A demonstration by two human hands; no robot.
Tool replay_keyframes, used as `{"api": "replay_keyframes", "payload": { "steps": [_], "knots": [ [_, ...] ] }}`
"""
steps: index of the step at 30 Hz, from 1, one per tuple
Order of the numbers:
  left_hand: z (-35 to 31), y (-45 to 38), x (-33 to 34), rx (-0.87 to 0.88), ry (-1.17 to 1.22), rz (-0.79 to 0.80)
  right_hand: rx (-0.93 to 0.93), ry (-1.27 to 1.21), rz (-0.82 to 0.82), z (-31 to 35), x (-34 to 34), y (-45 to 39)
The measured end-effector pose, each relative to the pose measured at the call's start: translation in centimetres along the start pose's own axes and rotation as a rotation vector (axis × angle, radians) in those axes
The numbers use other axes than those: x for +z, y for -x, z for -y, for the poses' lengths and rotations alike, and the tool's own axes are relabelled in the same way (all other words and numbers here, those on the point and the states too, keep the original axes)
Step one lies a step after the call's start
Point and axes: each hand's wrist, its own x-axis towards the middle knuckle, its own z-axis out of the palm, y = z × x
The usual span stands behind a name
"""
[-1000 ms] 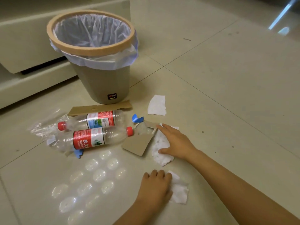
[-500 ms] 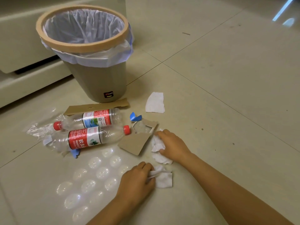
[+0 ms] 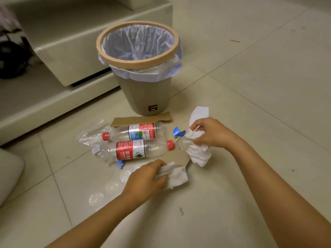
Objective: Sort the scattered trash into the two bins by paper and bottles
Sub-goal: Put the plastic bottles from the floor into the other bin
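Left-centre of frame: two clear bottles, far bottle [image 3: 138, 133] and near bottle [image 3: 138, 151], lie side by side on the floor [image 3: 250, 86]. Bin [image 3: 143, 93] stands above them, centre top. Lower centre, my left hand [image 3: 145, 181] grips a white tissue [image 3: 176, 176]. Centre right, my right hand [image 3: 213, 133] clamps crumpled paper [image 3: 197, 151].

**Pale tiled room with low furniture**

The floor [image 3: 250, 77] is of large glossy beige tiles with thin dark joints. A low cream-coloured cabinet with a stepped base [image 3: 75, 56] stands at the back left. A dark blurred object [image 3: 12, 58] lies at far left.
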Motion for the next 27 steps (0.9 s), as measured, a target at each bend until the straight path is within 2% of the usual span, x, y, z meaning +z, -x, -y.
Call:
{"api": "replay_keyframes", "payload": {
  "steps": [6, 13, 18, 22, 27],
  "knots": [
    [1.7, 2.1, -9.5, 0.001, 0.103, -0.111, -0.094, -0.156, -0.119, 6.4, -0.6, 0.4],
    [5.5, 8.3, -25.3, 0.062, -0.03, -0.197, -0.37, -0.212, -0.072, 21.8, 1.9, 1.4],
    [9.1, 12.7, -35.7, -0.002, -0.167, -0.318, -0.556, -0.229, -0.06, 33.6, 6.0, 1.6],
    [13.5, 16.8, -40.5, -0.049, -0.082, -0.4, -0.631, -0.318, -0.012, 41.2, 9.4, 1.6],
    [20.6, 22.1, -43.8, -0.193, -0.021, -0.494, -0.667, -0.402, 0.042, 49.3, 14.6, 0.7]
  ]
}}
